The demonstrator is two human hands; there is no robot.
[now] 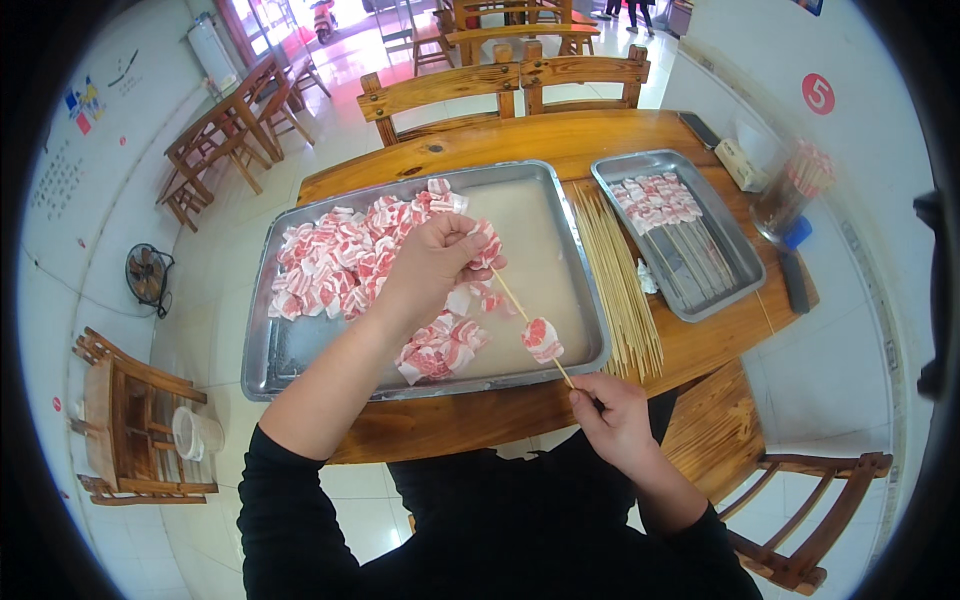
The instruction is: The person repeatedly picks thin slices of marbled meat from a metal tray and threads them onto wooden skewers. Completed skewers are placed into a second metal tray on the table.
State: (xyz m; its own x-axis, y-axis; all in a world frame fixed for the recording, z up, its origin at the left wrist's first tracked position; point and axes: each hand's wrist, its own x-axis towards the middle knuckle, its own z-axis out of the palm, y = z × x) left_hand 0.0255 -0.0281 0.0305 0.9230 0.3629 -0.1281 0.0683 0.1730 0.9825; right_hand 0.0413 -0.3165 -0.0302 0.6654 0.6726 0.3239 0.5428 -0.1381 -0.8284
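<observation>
My left hand [439,262] pinches a slice of raw streaky meat [486,244] at the upper end of a wooden skewer [511,294], above the large metal tray [585,300]. My right hand [611,416] grips the skewer's lower end at the tray's near right corner. Another folded meat slice [541,340] is threaded on the skewer between my hands. A heap of sliced meat [341,251] fills much of the tray's left part, and a smaller pile [442,349] lies near its front edge. Whether the tip has pierced the upper slice is hidden by my fingers.
Bare skewers [619,292] lie right of the tray. Beyond them, a smaller metal tray [720,300] holds meat skewers [660,202]. A phone [699,130], a tissue pack [741,165], a container of sticks [787,187] and a dark-handled object [793,283] sit along the wall side.
</observation>
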